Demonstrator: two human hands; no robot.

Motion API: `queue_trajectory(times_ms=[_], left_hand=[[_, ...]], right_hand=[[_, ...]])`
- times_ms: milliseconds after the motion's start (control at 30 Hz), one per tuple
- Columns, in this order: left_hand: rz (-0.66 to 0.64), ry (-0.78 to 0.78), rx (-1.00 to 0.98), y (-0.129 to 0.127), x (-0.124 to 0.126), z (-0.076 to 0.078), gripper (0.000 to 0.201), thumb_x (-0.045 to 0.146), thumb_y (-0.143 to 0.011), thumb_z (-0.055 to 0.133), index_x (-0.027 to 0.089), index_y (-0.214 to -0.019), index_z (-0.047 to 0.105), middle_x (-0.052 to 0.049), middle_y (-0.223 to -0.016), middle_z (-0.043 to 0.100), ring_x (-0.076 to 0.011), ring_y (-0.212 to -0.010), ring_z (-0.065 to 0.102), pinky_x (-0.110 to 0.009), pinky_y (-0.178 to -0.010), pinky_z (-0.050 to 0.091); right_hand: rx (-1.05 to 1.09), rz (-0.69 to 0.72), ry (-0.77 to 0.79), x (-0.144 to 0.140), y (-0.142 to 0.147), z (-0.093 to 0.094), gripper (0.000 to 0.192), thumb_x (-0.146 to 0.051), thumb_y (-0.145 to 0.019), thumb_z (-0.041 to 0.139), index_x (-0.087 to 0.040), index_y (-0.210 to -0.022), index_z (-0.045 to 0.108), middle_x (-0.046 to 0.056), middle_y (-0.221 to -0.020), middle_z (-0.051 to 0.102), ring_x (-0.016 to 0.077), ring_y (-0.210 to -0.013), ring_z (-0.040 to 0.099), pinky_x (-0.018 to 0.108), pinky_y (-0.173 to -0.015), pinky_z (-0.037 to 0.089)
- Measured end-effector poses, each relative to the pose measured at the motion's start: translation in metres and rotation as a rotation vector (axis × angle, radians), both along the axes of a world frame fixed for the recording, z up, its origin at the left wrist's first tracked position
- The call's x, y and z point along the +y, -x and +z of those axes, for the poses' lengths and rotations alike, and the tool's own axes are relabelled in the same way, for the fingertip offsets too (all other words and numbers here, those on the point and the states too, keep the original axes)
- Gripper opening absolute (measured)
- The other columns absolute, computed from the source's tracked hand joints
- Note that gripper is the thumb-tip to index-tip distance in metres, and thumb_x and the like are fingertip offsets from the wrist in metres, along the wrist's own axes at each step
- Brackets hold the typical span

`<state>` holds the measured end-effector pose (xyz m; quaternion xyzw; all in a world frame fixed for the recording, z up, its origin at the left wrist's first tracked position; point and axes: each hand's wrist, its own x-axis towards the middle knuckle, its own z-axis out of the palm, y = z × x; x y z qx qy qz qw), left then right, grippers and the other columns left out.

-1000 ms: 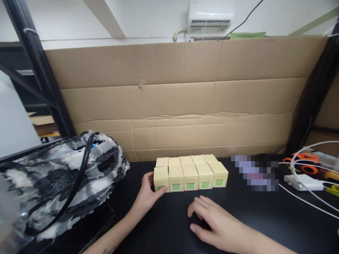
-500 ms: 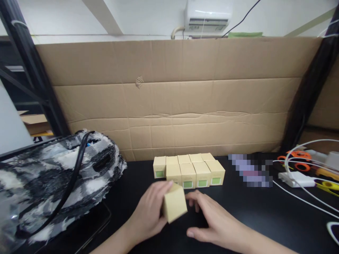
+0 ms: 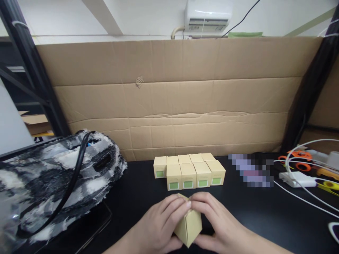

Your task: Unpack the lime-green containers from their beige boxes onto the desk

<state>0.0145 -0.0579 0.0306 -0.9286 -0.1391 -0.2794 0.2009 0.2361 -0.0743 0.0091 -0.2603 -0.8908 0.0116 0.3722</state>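
Both the left hand (image 3: pixel 159 225) and right hand (image 3: pixel 219 225) grip a tilted small box (image 3: pixel 188 225), one corner pointing down.

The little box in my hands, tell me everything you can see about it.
The small box is plain tan cardboard with sharp folded edges. It is lifted above the black table and tilted, one corner pointing down. The left hand and right hand grip it from either side, fingers meeting over its top. No green label shows on the faces in view.
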Motion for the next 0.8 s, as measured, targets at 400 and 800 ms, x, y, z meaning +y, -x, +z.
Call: queue_trajectory(times_ms=[400,800], left_hand=[[0.073,0.095,0.007,-0.007,-0.004,0.004,0.051,0.015,-0.081,0.054,0.007,-0.128,0.038,-0.017,-0.111,0.062,-0.0285,-0.103,0.058,-0.042,-0.084,0.055],[0.153,0.416,-0.187,-0.006,-0.008,0.001,0.047,0.011,-0.074,0.061,0.024,-0.109,0.033,-0.010,-0.113,0.051,-0.0257,-0.099,0.054,-0.042,-0.073,0.055]], right_hand=[[0.052,-0.072,-0.096,0.003,-0.003,-0.005,0.023,-0.016,-0.087,0.053,-0.018,-0.107,0.043,0.012,-0.104,0.060,0.0231,-0.098,0.059,0.038,-0.078,0.054],[-0.084,-0.012,-0.091,-0.011,-0.002,0.008,0.042,-0.007,-0.084,0.042,-0.022,-0.123,0.044,0.010,-0.100,0.059,0.0186,-0.084,0.060,0.030,-0.068,0.052]])
